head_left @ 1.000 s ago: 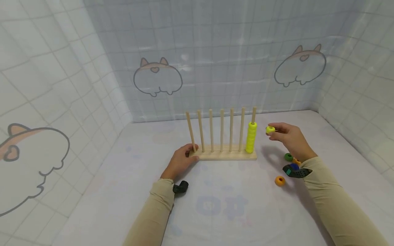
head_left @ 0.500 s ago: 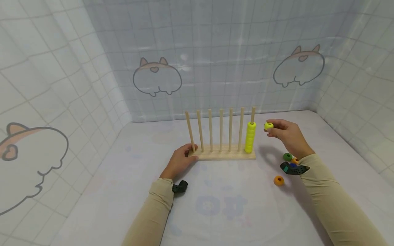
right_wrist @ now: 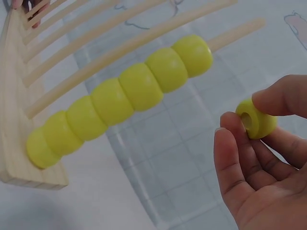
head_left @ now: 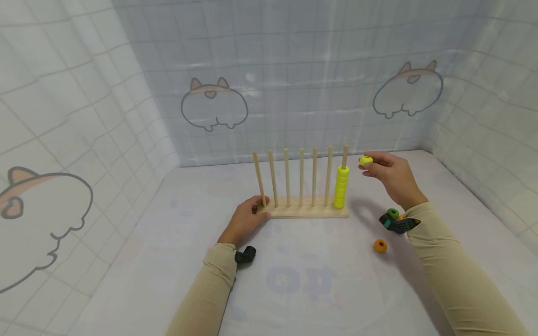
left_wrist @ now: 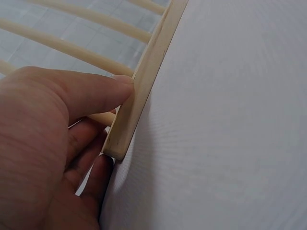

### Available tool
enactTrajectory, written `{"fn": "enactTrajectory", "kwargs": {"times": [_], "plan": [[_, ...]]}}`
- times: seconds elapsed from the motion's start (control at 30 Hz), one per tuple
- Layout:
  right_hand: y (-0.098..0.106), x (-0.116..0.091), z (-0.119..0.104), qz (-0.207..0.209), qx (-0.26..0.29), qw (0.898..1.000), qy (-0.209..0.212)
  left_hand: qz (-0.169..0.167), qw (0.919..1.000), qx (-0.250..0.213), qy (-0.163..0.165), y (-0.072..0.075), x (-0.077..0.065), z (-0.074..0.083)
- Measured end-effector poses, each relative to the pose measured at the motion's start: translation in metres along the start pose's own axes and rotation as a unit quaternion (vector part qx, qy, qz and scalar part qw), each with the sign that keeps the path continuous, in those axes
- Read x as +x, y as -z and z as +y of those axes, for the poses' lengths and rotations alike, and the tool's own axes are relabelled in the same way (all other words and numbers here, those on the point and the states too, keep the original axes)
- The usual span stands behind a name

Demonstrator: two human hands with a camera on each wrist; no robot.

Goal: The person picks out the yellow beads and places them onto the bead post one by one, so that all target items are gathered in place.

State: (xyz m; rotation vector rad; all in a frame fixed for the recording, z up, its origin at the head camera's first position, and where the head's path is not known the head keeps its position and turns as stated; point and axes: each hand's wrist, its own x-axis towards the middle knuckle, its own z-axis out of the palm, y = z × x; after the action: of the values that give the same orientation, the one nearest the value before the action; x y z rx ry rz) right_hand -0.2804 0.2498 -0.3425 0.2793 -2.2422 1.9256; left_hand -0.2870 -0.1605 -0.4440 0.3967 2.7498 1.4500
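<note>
A wooden peg rack (head_left: 302, 212) with a row of upright pegs stands on the table. Several yellow beads (head_left: 341, 186) are stacked on its rightmost peg, whose bare tip shows above them. My left hand (head_left: 245, 219) grips the rack's left end, thumb on the front edge of the base in the left wrist view and fingers behind it. Between thumb and fingertips my right hand (head_left: 392, 177) pinches another yellow bead (right_wrist: 257, 120), held in the air just right of the loaded peg, near the height of its tip. The bead's hole shows in the right wrist view.
An orange bead (head_left: 380, 246) lies on the table in front of the right wrist. A green bead (head_left: 392, 213) and others, partly hidden by the wrist camera (head_left: 398, 224), lie beneath the right forearm. A tile-patterned sheet (head_left: 294, 93) hangs behind.
My right hand has risen with the yellow bead and shifted slightly left, from beside the stack up toward the peg's tip. The left hand keeps its grip on the rack.
</note>
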Motion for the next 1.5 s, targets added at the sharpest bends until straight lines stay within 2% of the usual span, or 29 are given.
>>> {"fn": "enactTrajectory", "kwargs": {"times": [0.27, 0.57, 0.83, 1.5], "plan": [[-0.002, 0.003, -0.008, 0.008, 0.036, 0.999, 0.019, -0.002, 1.0000, 0.000, 0.000, 0.000, 0.000, 0.001], [-0.004, 0.008, -0.014, 0.011, 0.038, 0.999, 0.028, -0.004, 1.0000, 0.000, -0.008, 0.000, 0.001, 0.000], [-0.006, 0.011, -0.018, 0.005, 0.079, 0.996, 0.038, 0.001, 1.0000, -0.001, -0.009, 0.000, 0.000, 0.000], [-0.019, 0.018, -0.037, -0.008, 0.102, 0.993, 0.054, 0.005, 1.0000, -0.002, -0.008, 0.000, -0.002, 0.003]]}}
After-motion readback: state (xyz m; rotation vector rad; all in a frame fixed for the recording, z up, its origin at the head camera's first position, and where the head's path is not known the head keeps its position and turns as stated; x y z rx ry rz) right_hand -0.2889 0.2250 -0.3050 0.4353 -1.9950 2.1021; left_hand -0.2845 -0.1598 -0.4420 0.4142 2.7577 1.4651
